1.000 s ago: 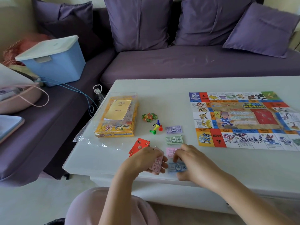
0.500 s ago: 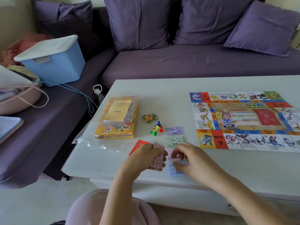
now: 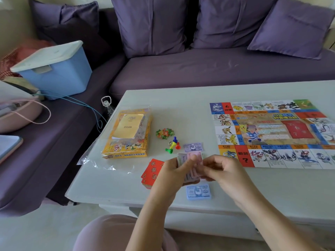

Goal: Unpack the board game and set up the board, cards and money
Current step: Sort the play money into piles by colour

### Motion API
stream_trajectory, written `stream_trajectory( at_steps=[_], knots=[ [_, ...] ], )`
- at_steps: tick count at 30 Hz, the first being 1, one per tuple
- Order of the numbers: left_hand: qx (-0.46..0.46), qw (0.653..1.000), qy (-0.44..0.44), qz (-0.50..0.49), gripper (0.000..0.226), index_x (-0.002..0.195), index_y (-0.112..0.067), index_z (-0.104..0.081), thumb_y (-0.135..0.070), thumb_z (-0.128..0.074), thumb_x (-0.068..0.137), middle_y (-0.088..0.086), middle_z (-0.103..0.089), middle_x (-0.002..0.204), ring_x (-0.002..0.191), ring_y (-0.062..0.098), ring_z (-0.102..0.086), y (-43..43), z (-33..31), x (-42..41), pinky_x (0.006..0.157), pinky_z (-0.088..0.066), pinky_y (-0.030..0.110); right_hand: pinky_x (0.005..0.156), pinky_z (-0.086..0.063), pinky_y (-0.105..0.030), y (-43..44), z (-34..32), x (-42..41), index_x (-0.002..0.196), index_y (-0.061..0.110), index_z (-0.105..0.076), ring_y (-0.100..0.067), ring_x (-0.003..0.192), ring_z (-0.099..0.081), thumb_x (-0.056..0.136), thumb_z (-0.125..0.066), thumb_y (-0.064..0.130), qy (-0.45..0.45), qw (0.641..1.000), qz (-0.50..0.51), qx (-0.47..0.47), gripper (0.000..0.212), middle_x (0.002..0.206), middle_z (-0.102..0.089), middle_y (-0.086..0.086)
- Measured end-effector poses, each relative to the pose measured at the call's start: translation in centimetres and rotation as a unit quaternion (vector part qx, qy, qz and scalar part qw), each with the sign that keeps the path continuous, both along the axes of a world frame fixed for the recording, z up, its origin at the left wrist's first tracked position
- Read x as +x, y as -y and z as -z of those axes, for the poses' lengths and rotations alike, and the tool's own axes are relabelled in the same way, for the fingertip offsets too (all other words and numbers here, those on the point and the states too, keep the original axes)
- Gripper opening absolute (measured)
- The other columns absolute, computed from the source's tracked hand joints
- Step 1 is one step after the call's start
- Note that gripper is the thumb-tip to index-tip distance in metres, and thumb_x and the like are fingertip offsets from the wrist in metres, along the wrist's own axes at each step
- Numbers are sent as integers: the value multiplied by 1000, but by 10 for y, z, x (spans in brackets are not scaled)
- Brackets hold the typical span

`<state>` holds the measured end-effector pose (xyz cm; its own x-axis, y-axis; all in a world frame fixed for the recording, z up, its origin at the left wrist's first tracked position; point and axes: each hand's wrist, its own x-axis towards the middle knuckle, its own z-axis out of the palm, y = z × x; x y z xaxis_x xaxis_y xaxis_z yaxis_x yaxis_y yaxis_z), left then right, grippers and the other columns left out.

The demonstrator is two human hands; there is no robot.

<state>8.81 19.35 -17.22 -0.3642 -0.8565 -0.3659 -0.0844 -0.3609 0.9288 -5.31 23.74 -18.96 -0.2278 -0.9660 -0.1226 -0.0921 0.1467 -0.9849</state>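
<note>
The left hand (image 3: 172, 173) grips the money stack (image 3: 196, 158) just above the table (image 3: 181, 105), near its front edge. The stack's long side points away from the person. The right hand (image 3: 226, 171) pinches its right side.

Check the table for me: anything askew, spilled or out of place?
Nothing spilled or damaged. The clear wrapper by the game box sticks out past the table's left edge, and the red cards lie skewed beside the left hand, which grips the banknotes. The board lies flat.
</note>
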Motion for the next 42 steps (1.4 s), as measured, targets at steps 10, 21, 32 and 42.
stream_trajectory(
  at_steps=[10,21,32,42],
  knots=[
    [15,992,105,-73,11,90,-13,-61,-15,-52,96,7,-68,81,66,17,-67,13,-4,17,50,-49,17,62,-50,-14,11,-8,-31,86,27,-71,-3,66,-63,89,-64,15,-150,987,-57,16,14,75,-71,8],
    [23,979,195,-48,20,73,-15,-55,-18,-61,91,8,-67,76,68,20,-67,16,0,19,65,-57,30,67,-51,-16,24,11,-28,77,27,-72,0,66,-64,78,-78,15,-221,968,-107,41,14,73,-72,7],
    [19,973,227,-25,19,78,-10,-66,-22,-60,91,4,-69,71,57,13,-66,17,2,16,39,-40,14,59,-44,-9,27,22,-16,76,23,-71,-1,65,-62,78,-78,18,-308,948,-70,26,8,69,-69,10],
    [30,973,225,-25,18,85,-8,-65,-24,-60,91,8,-69,78,60,14,-65,18,2,17,37,-38,13,62,-36,-9,25,22,-16,88,25,-68,5,65,-46,78,-77,30,-374,925,-62,-23,14,82,-51,15]
  ],
)
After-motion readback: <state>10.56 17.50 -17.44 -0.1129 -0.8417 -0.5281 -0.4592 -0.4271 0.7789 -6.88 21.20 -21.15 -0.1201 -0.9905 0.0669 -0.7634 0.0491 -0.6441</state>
